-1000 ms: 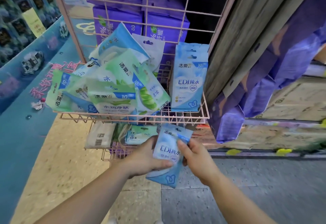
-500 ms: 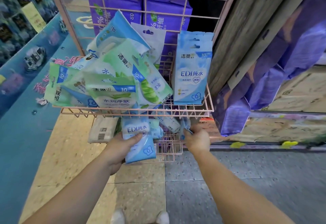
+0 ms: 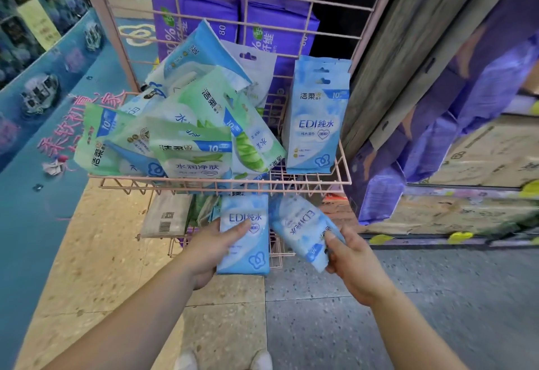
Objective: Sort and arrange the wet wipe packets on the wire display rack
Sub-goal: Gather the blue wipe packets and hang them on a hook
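One blue EDI packet is gripped upright in the left hand, and a second, tilted blue packet is pinched at its lower end by the right hand, both just below the wire rack's upper shelf. A neat blue stack stands at the shelf's right; the loose green heap could be toppled over the low front rail if it is brushed during placement.

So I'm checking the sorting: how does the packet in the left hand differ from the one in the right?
The left packet is upright, print readable; the right packet is tilted, print upside down. The left hand holds its packet by the side, the right hand pinches its packet at the lower end. Both are blue EDI packets.
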A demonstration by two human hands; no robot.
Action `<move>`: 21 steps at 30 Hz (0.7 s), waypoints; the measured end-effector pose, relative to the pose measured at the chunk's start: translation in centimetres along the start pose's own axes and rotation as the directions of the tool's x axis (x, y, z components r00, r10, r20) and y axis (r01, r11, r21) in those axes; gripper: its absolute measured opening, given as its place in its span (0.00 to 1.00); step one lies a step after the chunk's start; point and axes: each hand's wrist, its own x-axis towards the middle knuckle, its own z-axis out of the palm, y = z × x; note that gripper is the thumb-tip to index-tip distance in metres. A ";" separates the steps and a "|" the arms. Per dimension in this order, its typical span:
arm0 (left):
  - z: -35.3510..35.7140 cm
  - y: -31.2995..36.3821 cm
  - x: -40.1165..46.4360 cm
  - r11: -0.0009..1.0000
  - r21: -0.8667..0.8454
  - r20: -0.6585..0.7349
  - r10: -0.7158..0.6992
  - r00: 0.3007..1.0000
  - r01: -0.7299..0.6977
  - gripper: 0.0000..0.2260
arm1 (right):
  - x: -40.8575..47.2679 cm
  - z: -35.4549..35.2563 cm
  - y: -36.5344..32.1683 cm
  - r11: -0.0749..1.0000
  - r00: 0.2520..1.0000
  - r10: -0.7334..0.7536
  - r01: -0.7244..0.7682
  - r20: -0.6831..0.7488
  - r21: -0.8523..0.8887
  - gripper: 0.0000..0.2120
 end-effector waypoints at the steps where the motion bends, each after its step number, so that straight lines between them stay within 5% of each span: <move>1: -0.1 0.3 -0.2 0.999 0.033 0.022 0.003 1.000 -0.004 0.12 | -0.2 -0.5 -0.2 0.997 0.998 0.016 -0.011 0.063 -0.082 0.06; 4: -0.7 1.3 -0.7 0.960 0.273 0.180 0.011 0.984 -0.061 0.13 | -0.4 -1.4 -0.9 0.962 0.955 0.132 -0.059 0.267 -0.265 0.16; 7: -0.5 1.9 -1.9 0.884 0.461 0.391 -0.122 0.912 -0.080 0.15 | -0.3 -0.9 -1.8 0.959 0.917 0.237 -0.168 0.321 -0.228 0.18; 11: 0.7 1.7 -3.3 0.969 0.247 0.573 -0.164 0.803 0.022 0.23 | -0.3 1.4 -3.9 0.978 0.933 0.204 -0.180 0.295 -0.107 0.19; 14: 1.5 3.0 -4.3 0.999 0.039 0.540 -0.007 0.842 -0.017 0.34 | -1.6 1.4 -6.7 0.983 0.951 0.153 -0.176 0.270 0.061 0.22; 17: 3.4 5.8 -6.0 0.988 -0.125 0.470 0.140 0.871 -0.091 0.26 | -4.6 0.9 -10.6 0.984 0.923 -0.051 -0.019 0.381 0.176 0.36; 21: 7.3 8.4 -7.7 0.949 -0.055 0.388 0.308 0.869 -0.312 0.09 | -5.7 1.3 -13.7 0.924 0.899 -0.336 0.373 0.280 -0.089 0.30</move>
